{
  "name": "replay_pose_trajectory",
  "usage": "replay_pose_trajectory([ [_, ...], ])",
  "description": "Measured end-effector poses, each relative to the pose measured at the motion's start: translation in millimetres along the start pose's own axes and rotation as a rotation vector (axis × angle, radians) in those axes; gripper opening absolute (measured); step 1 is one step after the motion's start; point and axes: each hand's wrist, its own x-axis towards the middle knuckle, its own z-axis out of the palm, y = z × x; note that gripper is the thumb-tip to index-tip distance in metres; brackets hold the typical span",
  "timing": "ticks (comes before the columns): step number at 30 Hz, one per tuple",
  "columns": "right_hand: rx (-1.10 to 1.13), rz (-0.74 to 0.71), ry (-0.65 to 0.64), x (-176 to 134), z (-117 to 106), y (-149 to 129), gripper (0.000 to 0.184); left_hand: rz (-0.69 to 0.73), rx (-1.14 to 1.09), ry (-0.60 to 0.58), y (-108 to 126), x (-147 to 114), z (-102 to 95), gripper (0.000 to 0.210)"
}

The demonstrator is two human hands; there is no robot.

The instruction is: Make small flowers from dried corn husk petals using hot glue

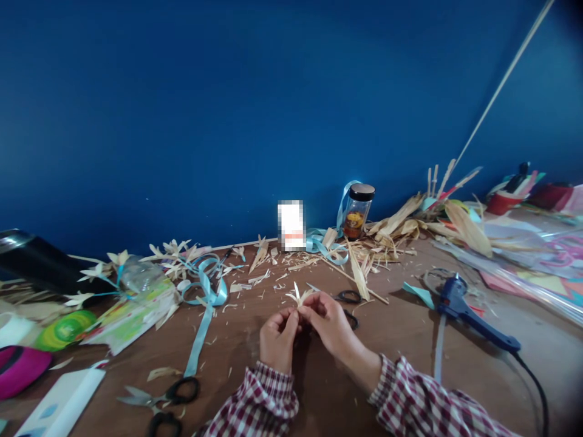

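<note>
My left hand (277, 337) and my right hand (332, 325) meet over the middle of the brown table (401, 340). Together their fingertips pinch a small pale straw flower (298, 295) with pointed petals fanning upward. Both wrists wear red-and-white checked sleeves. Black-handled scissors (350, 306) lie just beyond my right hand, partly hidden by it. More finished straw flowers (170, 250) lie at the far left by the wall.
A blue glue gun (464, 309) with its cord lies right. A glass jar (357, 211) stands by the blue wall among dry husks (410, 226). Light blue ribbon (204, 303) trails left of centre. Another pair of scissors (159, 402) lies at the near left.
</note>
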Motion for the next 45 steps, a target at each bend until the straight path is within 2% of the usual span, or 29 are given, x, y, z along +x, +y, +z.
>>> replay_pose_trajectory([
  [2, 0.006, -0.007, 0.008, 0.3, -0.2, 0.5, 0.022, -0.001, -0.005, -0.014, -1.3, 0.7, -0.6, 0.031],
  [7, -0.005, -0.012, -0.097, 0.1, -2.4, -2.3, 0.019, -0.002, -0.017, -0.007, -2.0, 0.0, -0.6, 0.033],
  [13, 0.012, 0.028, -0.064, 0.5, -3.5, -0.2, 0.021, 0.005, -0.015, -0.023, -0.6, -1.2, -1.2, 0.034],
  [24, 0.046, 0.043, -0.084, 1.4, -4.2, 4.7, 0.018, 0.041, 0.033, -0.023, 9.1, -5.6, 1.5, 0.036],
  [28, 0.07, 0.06, -0.096, 1.8, -5.5, 5.1, 0.02, -0.001, 0.029, -0.079, 15.8, -6.5, -0.5, 0.038],
  [32, 0.075, 0.056, -0.115, 1.1, -6.6, 4.3, 0.019, -0.026, 0.026, -0.081, 19.5, -6.1, -2.1, 0.037],
  [45, 0.0, 0.019, -0.127, -1.6, -5.9, 2.7, 0.015, 0.03, 0.086, -0.054, 4.7, -2.8, -3.3, 0.022],
])
